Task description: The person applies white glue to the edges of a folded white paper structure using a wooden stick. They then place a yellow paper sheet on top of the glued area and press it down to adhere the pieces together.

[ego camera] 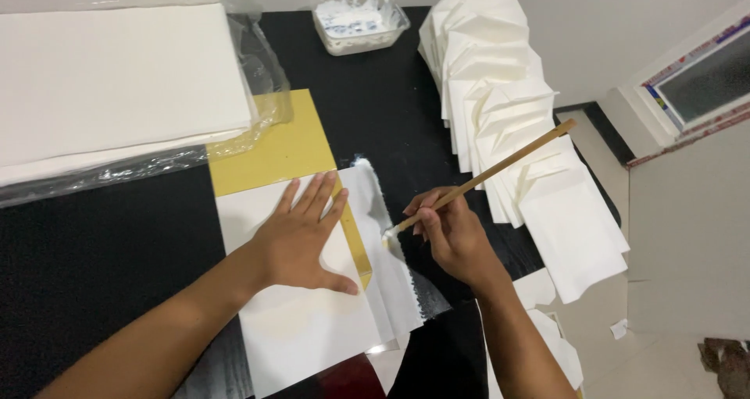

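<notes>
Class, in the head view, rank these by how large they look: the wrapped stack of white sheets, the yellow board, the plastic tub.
1. Wrapped stack of white sheets, largest.
2. Yellow board, though paper partly covers it.
3. Plastic tub, smallest, but farthest from the camera.

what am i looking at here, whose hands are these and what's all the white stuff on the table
This single picture comes from a camera worn on a person's head, looking down at their own two bare hands over a black table. The left hand lies flat on a white paper sheet over a yellow board. The right hand holds a wooden-handled brush, its tip at the sheet's wet-looking edge. Around them: a fanned row of folded white papers, a wrapped stack of white sheets, and a clear plastic tub with white paste-like contents.
</notes>
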